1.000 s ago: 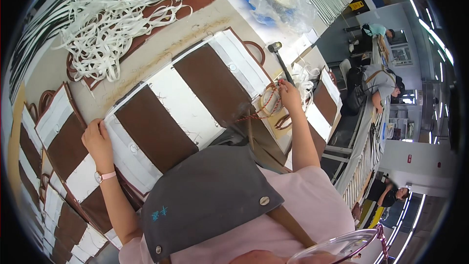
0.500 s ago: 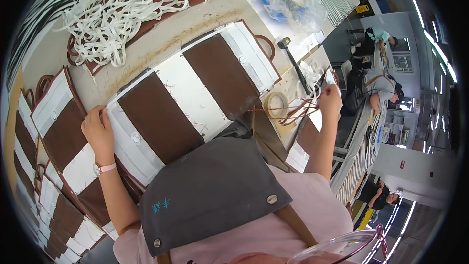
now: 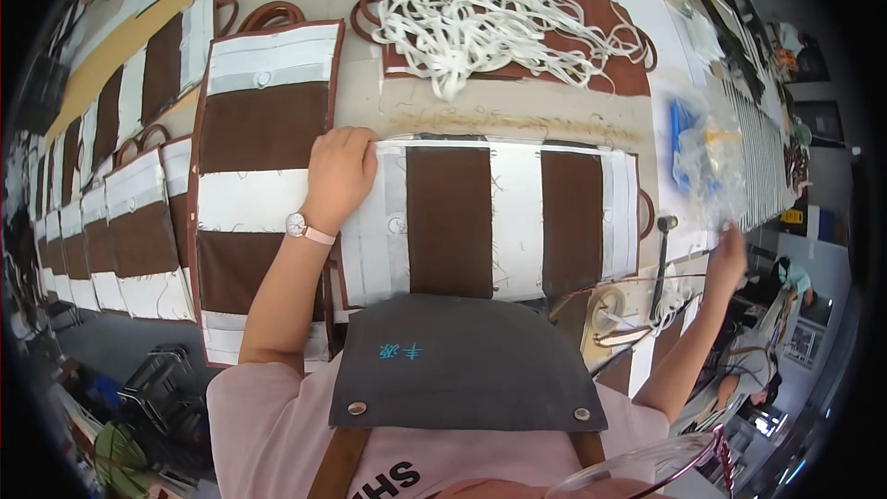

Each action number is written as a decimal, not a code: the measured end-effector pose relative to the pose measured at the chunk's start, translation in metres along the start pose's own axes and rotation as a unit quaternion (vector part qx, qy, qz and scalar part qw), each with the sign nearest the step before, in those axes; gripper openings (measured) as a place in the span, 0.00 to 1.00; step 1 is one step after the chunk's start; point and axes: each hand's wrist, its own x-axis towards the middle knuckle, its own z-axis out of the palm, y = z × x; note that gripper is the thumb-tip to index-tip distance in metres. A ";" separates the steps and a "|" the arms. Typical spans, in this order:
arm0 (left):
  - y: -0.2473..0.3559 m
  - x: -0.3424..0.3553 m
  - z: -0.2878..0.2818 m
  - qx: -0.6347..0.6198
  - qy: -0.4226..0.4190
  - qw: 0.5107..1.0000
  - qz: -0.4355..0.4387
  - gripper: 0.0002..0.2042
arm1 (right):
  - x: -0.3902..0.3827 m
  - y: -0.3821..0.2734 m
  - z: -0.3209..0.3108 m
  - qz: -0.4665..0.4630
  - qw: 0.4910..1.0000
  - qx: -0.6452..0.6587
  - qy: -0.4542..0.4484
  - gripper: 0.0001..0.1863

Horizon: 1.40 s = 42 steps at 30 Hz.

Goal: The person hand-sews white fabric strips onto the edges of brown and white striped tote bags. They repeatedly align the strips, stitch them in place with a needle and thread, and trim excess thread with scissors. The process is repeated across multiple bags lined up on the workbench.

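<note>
A flat bag panel [image 3: 450, 222] with brown and white bands lies in front of me, a narrow white strip running along its far edge. My left hand [image 3: 342, 166] is closed on its far left corner, fingers curled at the edge. To the right of the panel, my right hand [image 3: 728, 261] is raised, slightly blurred, with fingertips together. A thin reddish cord [image 3: 637, 284] stretches from the panel's near right corner toward this hand, apparently pinched in it. Below the cord lies a roll of tape [image 3: 607, 308], and a hammer [image 3: 662, 263] is beside it.
White tapes [image 3: 490, 18] heap on a brown piece at the back. More striped bag panels [image 3: 268, 129] with brown handles stand or lie at left. A clear plastic bag [image 3: 721, 152] and a blue item [image 3: 682, 129] are at right. Other people work beyond the table.
The view has turned and levelled. My right hand has moved farther out from the panel, and the reddish cord stretches longer. My left hand stays at the panel's corner.
</note>
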 end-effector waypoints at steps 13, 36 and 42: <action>-0.001 -0.007 -0.010 -0.078 0.018 0.995 -0.065 0.05 | 0.016 -0.387 0.023 0.120 0.734 0.547 -0.385 0.15; -0.005 0.000 -0.010 -0.101 -0.027 0.988 -0.111 0.03 | 0.033 -0.492 0.103 -0.300 0.892 0.291 -0.171 0.13; -0.008 0.001 -0.013 -0.126 -0.042 0.980 -0.146 0.03 | 0.033 -0.492 0.103 -0.304 0.889 0.295 -0.172 0.12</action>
